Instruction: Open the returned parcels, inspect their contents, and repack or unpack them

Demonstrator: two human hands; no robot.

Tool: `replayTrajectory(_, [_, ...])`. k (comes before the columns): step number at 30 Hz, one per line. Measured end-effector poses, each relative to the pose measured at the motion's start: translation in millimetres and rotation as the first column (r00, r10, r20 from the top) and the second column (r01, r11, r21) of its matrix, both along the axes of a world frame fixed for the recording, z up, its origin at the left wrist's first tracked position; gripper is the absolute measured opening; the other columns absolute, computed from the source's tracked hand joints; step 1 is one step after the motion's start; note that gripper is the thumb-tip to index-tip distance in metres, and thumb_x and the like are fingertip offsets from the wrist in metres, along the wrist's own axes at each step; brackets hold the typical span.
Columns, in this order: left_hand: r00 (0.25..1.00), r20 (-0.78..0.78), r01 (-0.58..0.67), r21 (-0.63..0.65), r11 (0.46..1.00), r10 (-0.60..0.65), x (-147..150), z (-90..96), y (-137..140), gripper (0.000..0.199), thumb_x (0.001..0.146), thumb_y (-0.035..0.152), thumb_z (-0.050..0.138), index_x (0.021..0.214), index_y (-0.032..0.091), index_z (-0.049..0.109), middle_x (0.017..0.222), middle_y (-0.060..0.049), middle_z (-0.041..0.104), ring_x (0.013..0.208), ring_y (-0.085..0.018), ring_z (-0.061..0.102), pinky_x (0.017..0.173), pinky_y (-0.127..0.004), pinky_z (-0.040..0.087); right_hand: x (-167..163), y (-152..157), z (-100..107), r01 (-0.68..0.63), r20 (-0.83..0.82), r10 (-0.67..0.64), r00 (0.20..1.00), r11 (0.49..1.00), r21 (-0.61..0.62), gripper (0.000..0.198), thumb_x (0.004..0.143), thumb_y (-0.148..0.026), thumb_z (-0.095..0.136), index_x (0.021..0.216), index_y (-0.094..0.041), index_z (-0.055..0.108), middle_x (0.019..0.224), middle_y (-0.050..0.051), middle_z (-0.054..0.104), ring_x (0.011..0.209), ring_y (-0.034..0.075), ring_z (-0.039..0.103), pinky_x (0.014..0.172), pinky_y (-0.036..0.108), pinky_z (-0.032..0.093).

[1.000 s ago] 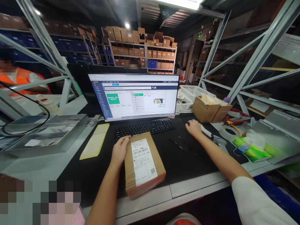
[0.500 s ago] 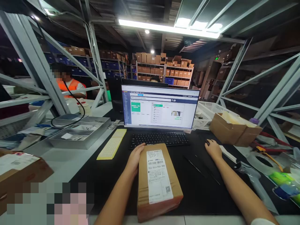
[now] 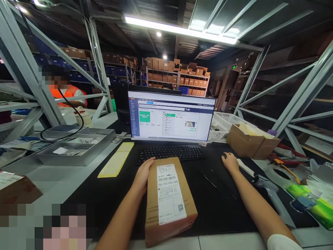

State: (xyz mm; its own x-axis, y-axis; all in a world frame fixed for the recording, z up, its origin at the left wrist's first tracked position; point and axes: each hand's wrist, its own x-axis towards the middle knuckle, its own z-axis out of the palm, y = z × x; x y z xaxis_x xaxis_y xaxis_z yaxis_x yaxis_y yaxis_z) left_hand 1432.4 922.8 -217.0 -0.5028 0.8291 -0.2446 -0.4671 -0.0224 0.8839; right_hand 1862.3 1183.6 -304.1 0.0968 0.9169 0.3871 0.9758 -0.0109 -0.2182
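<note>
On the box (image 3: 153,205), the label (image 3: 170,194) shows printed code "193-193-P05-100" and handwritten "820" with unclear ending. The screen's (image 3: 156,126) text is too small.

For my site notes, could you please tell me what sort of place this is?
Probably a warehouse that handles parcels: rows of shelved cardboard boxes stand behind the monitor, and a barcode-labelled parcel lies in front of the keyboard.

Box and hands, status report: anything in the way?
Left hand against the left side of the box, label up. Right hand over what looks like a mouse, mostly covered. Nothing atop box; keyboard just beyond it.
</note>
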Motion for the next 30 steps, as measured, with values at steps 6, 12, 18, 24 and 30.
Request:
replayTrajectory(6, [1.0, -0.025, 0.005, 0.018, 1.0, -0.004, -2, -1.1, 1, 0.03, 0.085, 0.02, 0.062, 0.112, 0.013, 0.072, 0.078, -0.006, 0.074, 0.058, -0.016, 0.065, 0.054, -0.025, 0.049, 0, 0, -3, -0.009, -0.024, 0.01, 1.0, 1.0, 0.02, 0.046, 0.098, -0.034, 0.048, 0.136, -0.016, 0.065, 0.14, 0.018, 0.057, 0.122, 0.033, 0.06, 0.104, 0.044, 0.046])
replayTrajectory(12, [1.0, -0.023, 0.008, 0.065, 0.998, -0.007, -3, -4.8, 0, 0.034, 0.075, 0.025, 0.07, 0.107, 0.013, 0.076, 0.083, -0.007, 0.075, 0.063, -0.017, 0.066, 0.057, -0.026, 0.048, 2, 1, -7, -0.091, -0.029, 0.092, 0.995, 0.995, 0.049, 0.051, 0.098, -0.039, 0.048, 0.143, -0.018, 0.06, 0.144, 0.015, 0.055, 0.123, 0.031, 0.06, 0.106, 0.041, 0.047])
replayTrajectory(18, [1.0, 0.006, -0.009, 0.09, 0.996, 0.009, -5, -13.7, 3, 0.033, 0.071, 0.029, 0.076, 0.101, 0.015, 0.077, 0.086, -0.006, 0.075, 0.065, -0.016, 0.065, 0.061, -0.026, 0.048, 5, 5, -12, -0.121, -0.012, 0.121, 0.993, 0.992, 0.04, 0.048, 0.097, -0.041, 0.047, 0.135, -0.017, 0.066, 0.138, 0.016, 0.058, 0.122, 0.031, 0.061, 0.106, 0.04, 0.047])
replayTrajectory(24, [1.0, 0.003, 0.002, 0.082, 0.997, -0.002, -7, -16.6, 6, 0.026, 0.077, 0.026, 0.071, 0.1, 0.016, 0.077, 0.081, -0.005, 0.075, 0.064, -0.016, 0.065, 0.059, -0.026, 0.048, 6, 9, -13, -0.124, -0.015, 0.125, 0.992, 0.992, 0.033, 0.05, 0.097, -0.039, 0.046, 0.134, -0.013, 0.067, 0.138, 0.019, 0.058, 0.126, 0.032, 0.058, 0.107, 0.041, 0.046])
replayTrajectory(30, [1.0, -0.001, 0.008, 0.074, 0.997, -0.008, -7, -17.3, 6, 0.025, 0.079, 0.026, 0.071, 0.101, 0.016, 0.076, 0.082, -0.006, 0.075, 0.064, -0.017, 0.066, 0.059, -0.026, 0.049, 6, 10, -15, -0.106, -0.032, 0.107, 0.994, 0.994, 0.037, 0.05, 0.097, -0.04, 0.046, 0.134, -0.014, 0.067, 0.139, 0.02, 0.056, 0.126, 0.033, 0.058, 0.107, 0.042, 0.046])
